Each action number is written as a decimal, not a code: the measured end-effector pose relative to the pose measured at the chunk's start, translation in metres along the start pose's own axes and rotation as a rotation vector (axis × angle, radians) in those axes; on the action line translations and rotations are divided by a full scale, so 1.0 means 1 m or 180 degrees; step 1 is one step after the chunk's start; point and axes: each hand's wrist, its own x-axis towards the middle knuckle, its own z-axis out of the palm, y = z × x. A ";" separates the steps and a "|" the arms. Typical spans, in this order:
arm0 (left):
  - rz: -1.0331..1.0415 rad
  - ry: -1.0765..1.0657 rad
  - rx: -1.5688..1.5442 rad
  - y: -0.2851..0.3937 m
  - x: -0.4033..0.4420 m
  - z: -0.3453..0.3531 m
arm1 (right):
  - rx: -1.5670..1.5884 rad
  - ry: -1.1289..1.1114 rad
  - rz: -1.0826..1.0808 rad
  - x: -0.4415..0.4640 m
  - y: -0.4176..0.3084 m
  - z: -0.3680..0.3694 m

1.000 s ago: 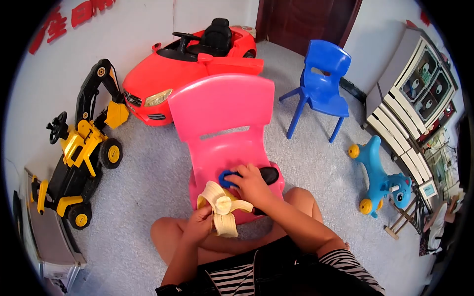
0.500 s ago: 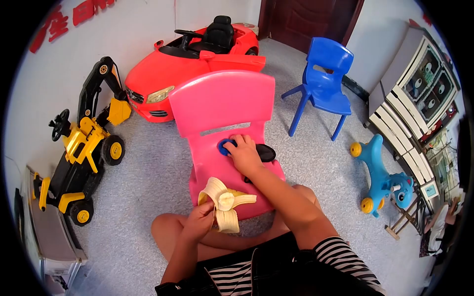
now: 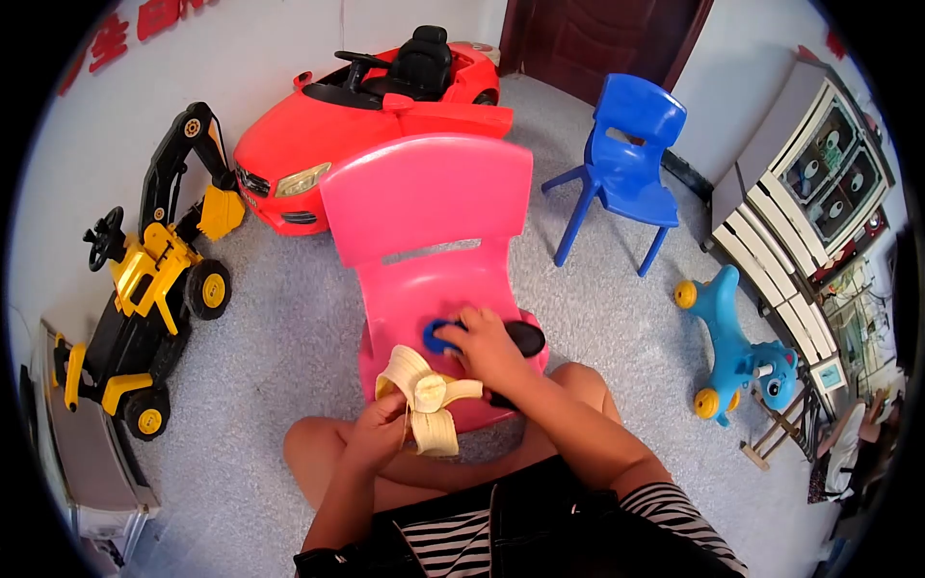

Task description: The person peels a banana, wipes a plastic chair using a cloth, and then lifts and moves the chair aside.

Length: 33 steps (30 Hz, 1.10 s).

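Note:
My left hand [image 3: 378, 432] is closed round a partly peeled banana [image 3: 431, 392], its peel flaps hanging outward over the near edge of a pink chair [image 3: 429, 207]. On the seat, my right hand [image 3: 482, 339] has its fingers closed on a small blue object [image 3: 441, 336], whose exact shape is partly covered by the fingers. A black object [image 3: 526, 339] lies on the seat just right of that hand, partly hidden behind it and the forearm.
A red toy car [image 3: 332, 135] stands behind the pink chair, a yellow and black toy excavator [image 3: 159, 275] at left. To the right are a blue chair [image 3: 631, 159], a blue ride-on toy [image 3: 729, 337] and a cabinet [image 3: 771, 231].
My right hand slid the blue object forward over the seat, then back toward me. My left hand still holds the banana. The view has shifted slightly.

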 end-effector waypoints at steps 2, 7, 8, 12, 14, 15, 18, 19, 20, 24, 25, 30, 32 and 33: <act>0.0272 -0.0019 -0.0073 0.012 0.001 0.014 | -0.0082 0.0072 0.0056 0.022 0.014 0.012; 0.0439 0.0153 0.0058 -0.009 0.008 -0.001 | -0.0290 0.0580 0.0166 0.060 0.035 0.034; 0.0488 0.0183 0.0225 -0.010 0.005 -0.004 | -0.0231 0.0515 0.0173 0.056 0.032 0.038; 0.0534 0.0299 -0.0026 -0.009 0.005 0.005 | -0.0223 0.0454 0.0262 0.034 0.013 0.021; 0.0410 0.0295 -0.0133 -0.010 0.004 0.004 | -0.0174 0.0313 0.0187 0.013 -0.004 0.010; 0.0480 0.0214 -0.0157 -0.009 0.005 0.004 | -0.0149 0.0219 0.0204 0.003 -0.012 0.003; 0.0515 0.0086 -0.0264 -0.007 0.004 0.005 | -0.0062 0.0094 0.0083 -0.017 -0.023 -0.009; 0.0509 0.0032 -0.0330 -0.005 0.004 0.006 | -0.0026 0.0089 0.0065 -0.018 -0.021 -0.010; 0.0499 0.0036 -0.0345 -0.003 0.004 0.008 | -0.0026 0.0073 0.0073 -0.017 -0.020 -0.010; 0.0449 0.0099 -0.0264 -0.004 0.003 0.010 | -0.0044 0.0044 0.0135 0.009 0.001 -0.003; 0.0419 0.0163 -0.0154 -0.003 0.003 0.008 | -0.0023 0.0203 0.0082 0.018 0.007 0.004; 0.0467 0.0285 0.0152 -0.016 -0.004 -0.002 | -0.0116 0.0329 0.0340 0.048 0.025 0.029; 0.0716 0.0063 -0.0202 -0.008 -0.008 0.008 | -0.0217 0.0539 0.0272 0.048 0.025 0.032; 0.0712 0.0065 -0.0204 0.001 -0.012 0.016 | -0.0215 0.0535 0.0275 0.046 0.022 0.029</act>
